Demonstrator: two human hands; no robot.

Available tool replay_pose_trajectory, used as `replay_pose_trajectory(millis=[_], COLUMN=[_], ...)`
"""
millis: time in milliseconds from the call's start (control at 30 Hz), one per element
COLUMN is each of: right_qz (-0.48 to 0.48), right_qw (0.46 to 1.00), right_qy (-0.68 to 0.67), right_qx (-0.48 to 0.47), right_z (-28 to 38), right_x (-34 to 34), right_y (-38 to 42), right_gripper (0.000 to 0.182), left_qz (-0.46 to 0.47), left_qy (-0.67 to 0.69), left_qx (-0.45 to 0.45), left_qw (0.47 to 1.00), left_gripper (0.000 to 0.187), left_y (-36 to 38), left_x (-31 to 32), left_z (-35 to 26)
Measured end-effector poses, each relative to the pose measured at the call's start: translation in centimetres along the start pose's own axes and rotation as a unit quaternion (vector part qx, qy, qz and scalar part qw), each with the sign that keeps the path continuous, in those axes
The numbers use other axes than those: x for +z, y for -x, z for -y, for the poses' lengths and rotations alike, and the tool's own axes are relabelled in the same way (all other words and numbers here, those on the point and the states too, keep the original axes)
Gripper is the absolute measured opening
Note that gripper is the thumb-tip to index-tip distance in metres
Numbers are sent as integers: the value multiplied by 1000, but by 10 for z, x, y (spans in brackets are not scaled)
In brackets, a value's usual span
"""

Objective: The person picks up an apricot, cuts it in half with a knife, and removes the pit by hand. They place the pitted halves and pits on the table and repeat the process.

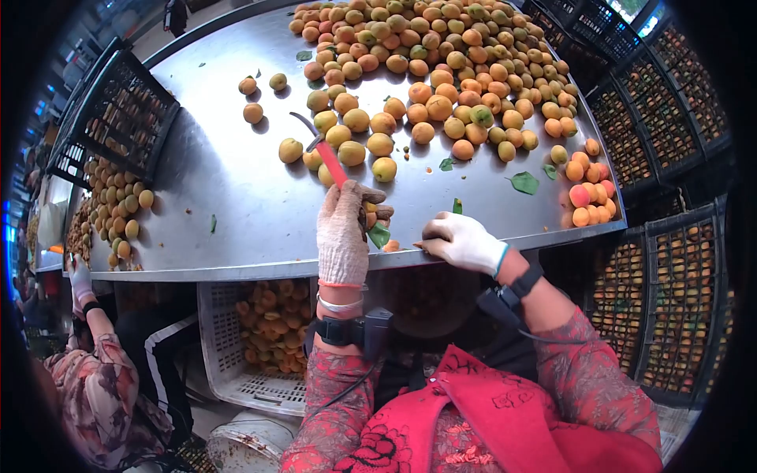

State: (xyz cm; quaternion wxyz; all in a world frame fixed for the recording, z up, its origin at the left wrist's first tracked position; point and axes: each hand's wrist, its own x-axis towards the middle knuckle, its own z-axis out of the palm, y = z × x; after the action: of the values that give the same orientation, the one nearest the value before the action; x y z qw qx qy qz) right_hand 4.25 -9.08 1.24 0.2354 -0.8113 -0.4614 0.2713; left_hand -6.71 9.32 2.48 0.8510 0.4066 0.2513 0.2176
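Observation:
My left hand (343, 232), in a stained off-white knit glove, is closed around the red handle of a small curved knife (331, 164). Its hooked blade points up and left over the metal table. Part of an apricot (370, 214) shows between the same hand's brown-stained fingers, beside a green leaf (379, 235). At the table's front edge is my right hand (461, 240), in a white glove. Its fingers are curled together, and whatever they hold is hidden. A small orange piece of fruit (391, 247) lies between the hands.
Loose apricots (441, 63) cover the far and right parts of the metal table (229, 181). A white crate (225, 339) of apricot pieces stands below the edge. Black crates (615, 292) of fruit are stacked right. Another person's gloved hand (80, 280) is at left, near a tilted black crate (118, 114).

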Motion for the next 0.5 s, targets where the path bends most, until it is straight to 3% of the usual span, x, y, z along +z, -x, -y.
replay_pose_trajectory(millis=[100, 167, 367, 433, 500], right_qz=[-145, -187, -166, -84, -71], right_qw=[977, 953, 926, 939, 942], right_qy=[129, 174, 276, 277, 259], right_qx=[-92, -162, -199, -186, -201], right_z=[13, 20, 41, 51, 53], right_x=[6, 11, 20, 9, 8], right_y=[20, 30, 53, 54, 45], right_gripper=[13, 9, 11, 14, 19], left_qz=[4, 16, 0, 2, 7], left_qy=[-28, -36, -56, -54, -54], left_qx=[1, -14, -9, -1, -15], left_qw=[1000, 999, 998, 999, 998], left_gripper=[28, 29, 29, 28, 28], left_y=[2, 2, 3, 3, 4], left_x=[0, 1, 4, 3, 4], left_z=[0, 0, 2, 2, 0])
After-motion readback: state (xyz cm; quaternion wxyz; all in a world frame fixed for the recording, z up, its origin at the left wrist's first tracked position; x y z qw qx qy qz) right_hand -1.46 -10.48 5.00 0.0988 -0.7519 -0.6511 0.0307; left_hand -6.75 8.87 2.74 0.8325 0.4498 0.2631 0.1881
